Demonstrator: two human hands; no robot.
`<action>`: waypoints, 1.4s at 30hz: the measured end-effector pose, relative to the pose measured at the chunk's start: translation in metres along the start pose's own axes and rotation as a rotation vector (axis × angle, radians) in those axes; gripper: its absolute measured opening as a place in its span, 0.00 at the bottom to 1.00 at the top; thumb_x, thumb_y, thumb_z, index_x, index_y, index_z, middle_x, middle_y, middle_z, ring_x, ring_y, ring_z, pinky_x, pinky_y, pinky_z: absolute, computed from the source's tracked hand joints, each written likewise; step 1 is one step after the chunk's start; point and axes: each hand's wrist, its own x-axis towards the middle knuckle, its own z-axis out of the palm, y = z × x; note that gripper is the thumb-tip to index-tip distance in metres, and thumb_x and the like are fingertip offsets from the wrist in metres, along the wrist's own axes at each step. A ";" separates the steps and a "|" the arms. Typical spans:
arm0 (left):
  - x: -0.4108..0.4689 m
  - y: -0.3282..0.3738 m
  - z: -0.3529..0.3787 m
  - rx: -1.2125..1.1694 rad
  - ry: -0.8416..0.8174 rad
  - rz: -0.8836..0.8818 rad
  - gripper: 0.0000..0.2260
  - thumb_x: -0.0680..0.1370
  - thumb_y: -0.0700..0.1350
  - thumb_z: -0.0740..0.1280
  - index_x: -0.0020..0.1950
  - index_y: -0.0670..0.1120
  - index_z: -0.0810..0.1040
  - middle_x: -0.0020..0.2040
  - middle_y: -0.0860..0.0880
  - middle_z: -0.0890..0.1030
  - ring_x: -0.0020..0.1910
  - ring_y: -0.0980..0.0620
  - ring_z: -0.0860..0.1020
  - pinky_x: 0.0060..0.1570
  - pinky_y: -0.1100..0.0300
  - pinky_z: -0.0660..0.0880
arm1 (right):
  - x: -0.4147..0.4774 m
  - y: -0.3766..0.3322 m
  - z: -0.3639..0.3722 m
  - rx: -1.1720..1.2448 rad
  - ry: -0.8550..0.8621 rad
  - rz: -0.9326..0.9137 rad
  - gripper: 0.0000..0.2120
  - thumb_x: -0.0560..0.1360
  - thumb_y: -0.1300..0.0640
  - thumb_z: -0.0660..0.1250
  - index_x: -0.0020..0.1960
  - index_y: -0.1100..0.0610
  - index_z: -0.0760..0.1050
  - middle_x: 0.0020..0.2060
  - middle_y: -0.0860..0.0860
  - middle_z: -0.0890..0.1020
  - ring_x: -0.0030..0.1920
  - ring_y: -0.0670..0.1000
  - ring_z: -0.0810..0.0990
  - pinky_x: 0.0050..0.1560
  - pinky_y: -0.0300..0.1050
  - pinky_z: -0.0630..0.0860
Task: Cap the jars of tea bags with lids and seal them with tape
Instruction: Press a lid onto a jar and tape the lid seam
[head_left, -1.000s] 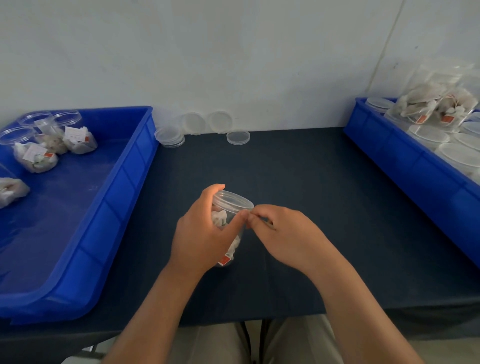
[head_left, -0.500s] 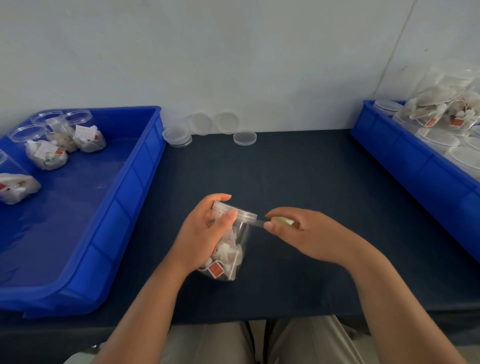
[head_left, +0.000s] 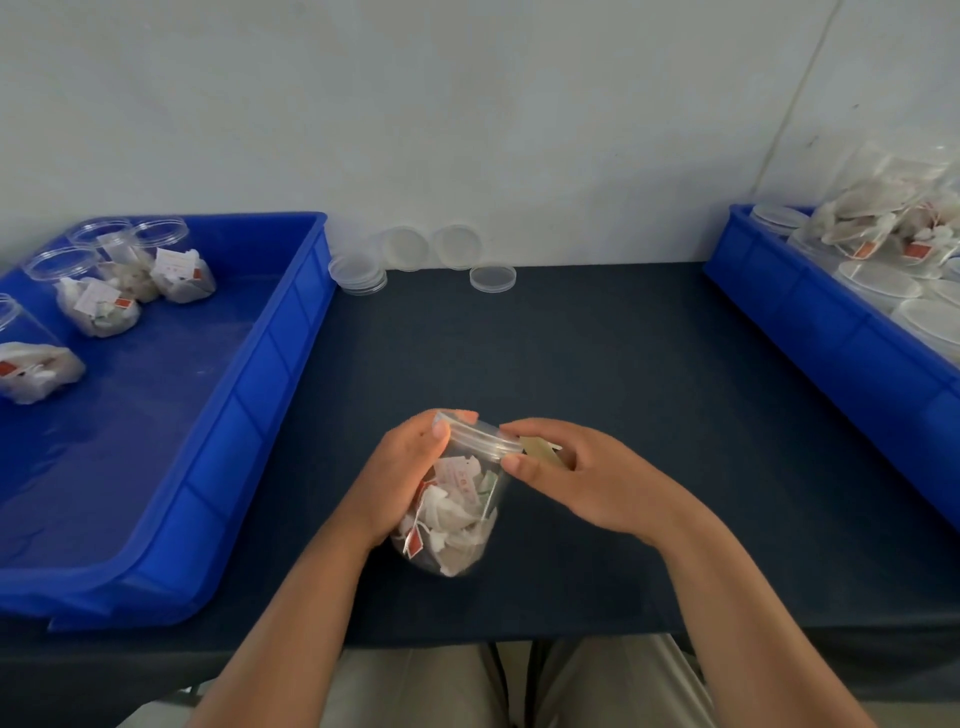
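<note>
A clear jar of tea bags with a clear lid on it stands tilted on the dark table near the front edge. My left hand grips the jar's left side, thumb up by the lid. My right hand is at the lid's right edge, its thumb and fingertips touching the rim. It holds a small yellowish tape roll between its fingers. The tape strip itself is too clear to make out.
A blue tray on the left holds several open jars of tea bags. A second blue tray at the right holds capped jars. Loose clear lids lie by the back wall, with one single lid apart from the rest.
The jar has tipped further toward me, showing more of its side. My right hand moved back in from a little way off to the lid's rim with the tape roll.
</note>
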 end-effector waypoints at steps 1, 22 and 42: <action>0.000 0.004 0.000 0.092 0.030 0.035 0.25 0.80 0.67 0.60 0.67 0.54 0.83 0.62 0.52 0.85 0.61 0.51 0.84 0.60 0.55 0.80 | -0.001 0.000 0.002 0.008 0.032 -0.007 0.27 0.74 0.22 0.61 0.70 0.28 0.72 0.55 0.23 0.78 0.52 0.31 0.78 0.56 0.40 0.75; -0.022 0.030 0.014 0.229 0.232 -0.023 0.28 0.75 0.75 0.59 0.71 0.66 0.72 0.58 0.74 0.79 0.56 0.72 0.79 0.48 0.69 0.73 | -0.023 0.016 0.000 -0.004 0.011 -0.126 0.28 0.79 0.27 0.60 0.76 0.28 0.58 0.35 0.48 0.80 0.33 0.42 0.76 0.36 0.33 0.73; -0.011 -0.001 0.000 -0.094 0.056 -0.030 0.22 0.86 0.61 0.58 0.67 0.51 0.84 0.60 0.48 0.87 0.58 0.49 0.86 0.57 0.56 0.83 | -0.006 0.005 0.017 -0.081 0.144 -0.128 0.24 0.80 0.27 0.57 0.73 0.31 0.71 0.49 0.30 0.81 0.45 0.37 0.80 0.41 0.35 0.73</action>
